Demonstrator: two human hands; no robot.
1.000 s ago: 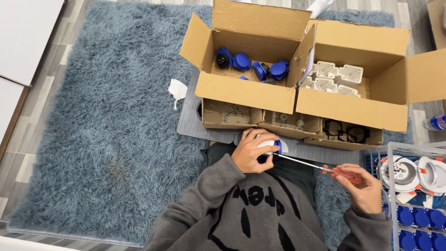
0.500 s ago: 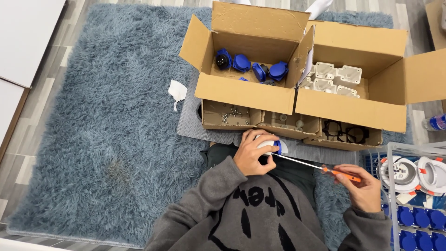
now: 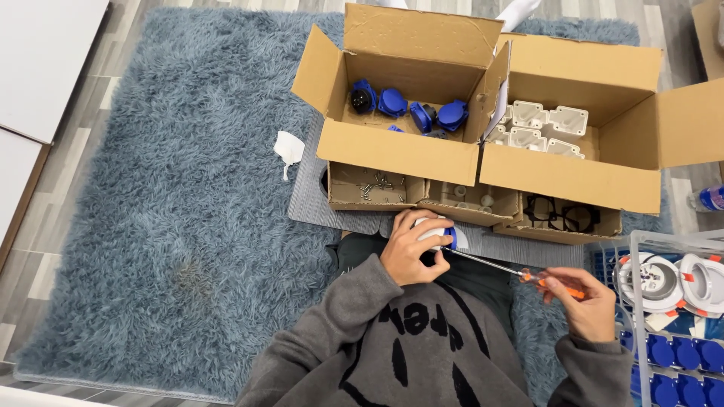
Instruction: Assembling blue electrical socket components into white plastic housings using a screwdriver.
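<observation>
My left hand (image 3: 411,252) is closed around a white-and-blue socket (image 3: 440,234), just in front of the low tray (image 3: 422,202) of screws. My right hand (image 3: 584,301) grips the orange handle of a screwdriver (image 3: 520,273), whose tip meets the socket.

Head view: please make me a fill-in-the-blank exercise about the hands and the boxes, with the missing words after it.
1. The right hand holds a screwdriver with an ____ handle.
2. The left hand grips a small white and ____ part.
3. The left cardboard box contains ____ parts, the right cardboard box white ones.
4. The boxes stand on a shaggy grey-blue ____.

Missing words: orange; blue; blue; rug
</observation>
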